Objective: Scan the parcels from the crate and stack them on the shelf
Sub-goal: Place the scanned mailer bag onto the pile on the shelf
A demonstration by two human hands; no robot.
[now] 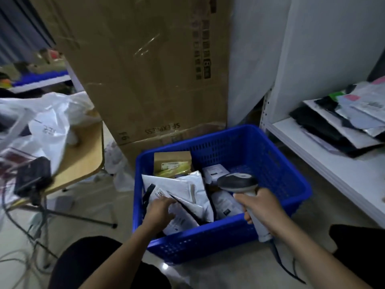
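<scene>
Masking parcel [183, 219] — blurred left hand [160, 209]

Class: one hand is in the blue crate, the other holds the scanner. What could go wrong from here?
1. The white mailers overlap loosely where the left hand reaches, so two might lift together and one miss its scan.
2. The cable below the scanner in the right hand could snag the crate rim.
</scene>
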